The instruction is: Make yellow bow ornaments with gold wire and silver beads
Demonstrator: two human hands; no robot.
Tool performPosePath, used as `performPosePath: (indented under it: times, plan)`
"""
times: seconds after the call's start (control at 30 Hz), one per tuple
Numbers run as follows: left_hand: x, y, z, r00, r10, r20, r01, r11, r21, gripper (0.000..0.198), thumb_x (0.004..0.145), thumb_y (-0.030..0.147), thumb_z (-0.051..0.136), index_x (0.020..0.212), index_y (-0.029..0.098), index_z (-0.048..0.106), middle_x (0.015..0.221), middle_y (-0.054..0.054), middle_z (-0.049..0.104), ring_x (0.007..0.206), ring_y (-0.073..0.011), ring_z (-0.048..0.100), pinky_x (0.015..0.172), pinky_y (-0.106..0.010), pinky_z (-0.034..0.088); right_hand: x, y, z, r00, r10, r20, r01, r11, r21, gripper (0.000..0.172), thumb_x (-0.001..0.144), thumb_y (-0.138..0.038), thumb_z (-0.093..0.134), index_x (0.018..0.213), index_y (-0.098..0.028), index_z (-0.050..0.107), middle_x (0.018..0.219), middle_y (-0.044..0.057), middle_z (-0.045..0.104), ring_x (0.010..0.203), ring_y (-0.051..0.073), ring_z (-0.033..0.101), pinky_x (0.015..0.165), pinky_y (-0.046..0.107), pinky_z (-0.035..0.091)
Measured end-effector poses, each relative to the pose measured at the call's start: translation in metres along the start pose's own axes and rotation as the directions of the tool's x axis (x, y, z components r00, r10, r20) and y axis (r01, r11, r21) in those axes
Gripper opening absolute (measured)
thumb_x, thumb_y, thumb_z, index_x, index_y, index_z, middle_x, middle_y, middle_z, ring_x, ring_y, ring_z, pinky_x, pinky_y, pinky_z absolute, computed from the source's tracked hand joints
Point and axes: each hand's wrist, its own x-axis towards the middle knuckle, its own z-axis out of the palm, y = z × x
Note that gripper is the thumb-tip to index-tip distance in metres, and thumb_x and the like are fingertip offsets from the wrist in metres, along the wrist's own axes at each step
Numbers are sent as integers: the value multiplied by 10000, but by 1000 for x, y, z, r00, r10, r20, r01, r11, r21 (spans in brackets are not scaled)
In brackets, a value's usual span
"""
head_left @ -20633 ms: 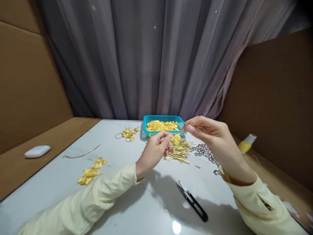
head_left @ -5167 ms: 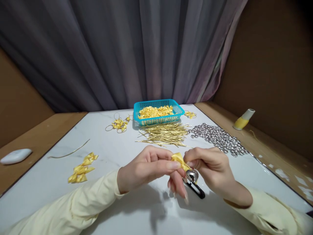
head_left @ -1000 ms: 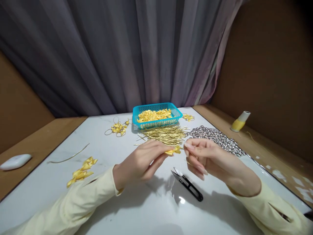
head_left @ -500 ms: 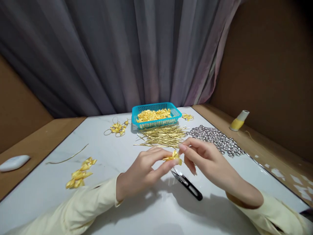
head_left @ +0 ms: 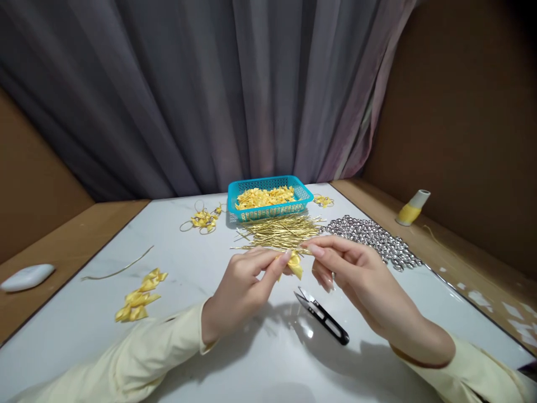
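My left hand (head_left: 247,285) pinches a yellow satin ribbon bow (head_left: 296,265) between thumb and fingers, above the table. Just right of it, my right hand (head_left: 350,266) is closed in a pinch with thumb and forefinger close to the bow's upper edge. Whatever thin thing lies in that pinch is too small to make out. Below the hands, black-handled thread snips (head_left: 323,316) lie on the white table with their blades pointing up and left. More yellow bows (head_left: 138,296) lie left of my left forearm.
Behind the hands is a pile of gold wire ties (head_left: 279,232), backed by a blue basket (head_left: 308,197) of yellow bows. Silver beads (head_left: 373,238) spread at right, near a spool of yellow thread (head_left: 413,208). Finished-looking bows with loops (head_left: 204,219) lie back left; a white mouse-shaped object (head_left: 27,277) sits far left.
The bow has been turned and tilted in my left hand, its loop now facing down and right. Both hands have risen slightly, and my right fingertips have shifted a little left.
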Motion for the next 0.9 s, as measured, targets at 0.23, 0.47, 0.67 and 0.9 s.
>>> performPosePath:
  times: [0.23, 0.47, 0.67, 0.9]
  plan:
    - [-1, 0, 2, 998, 32, -50, -33, 999, -3, 196, 846, 154, 492, 714, 161, 637, 679, 1, 667, 616, -109, 577, 628, -225, 433, 0, 6, 2, 999, -39, -27, 38, 998, -47, 217, 826, -330, 550, 975, -188, 618, 506, -51, 475, 535, 90, 441, 596, 236, 376]
    - [-1, 2, 1, 991, 82, -103, -85, 996, -17, 201, 844, 130, 482, 731, 163, 645, 684, 0, 667, 615, -106, 571, 633, -227, 448, 0, 7, 3, 993, -102, -63, 90, 981, -170, 197, 832, -320, 536, 951, -192, 627, 514, -52, 491, 541, 90, 468, 584, 228, 389]
    - [-1, 3, 2, 993, 86, -83, -87, 996, -18, 227, 855, 144, 466, 710, 161, 641, 669, -10, 660, 606, -110, 572, 629, -234, 456, -2, 7, 6, 979, -187, -80, 155, 940, -304, 232, 829, -302, 531, 983, -180, 655, 523, -42, 513, 559, 102, 492, 620, 249, 410]
    - [-2, 3, 2, 999, 48, -22, -50, 994, -96, 242, 862, 147, 466, 710, 156, 655, 665, -4, 657, 616, -103, 577, 632, -223, 461, -2, 9, 2, 994, -105, -25, 94, 958, -272, 317, 833, -326, 523, 1116, -219, 617, 511, -45, 511, 575, 109, 469, 646, 277, 419]
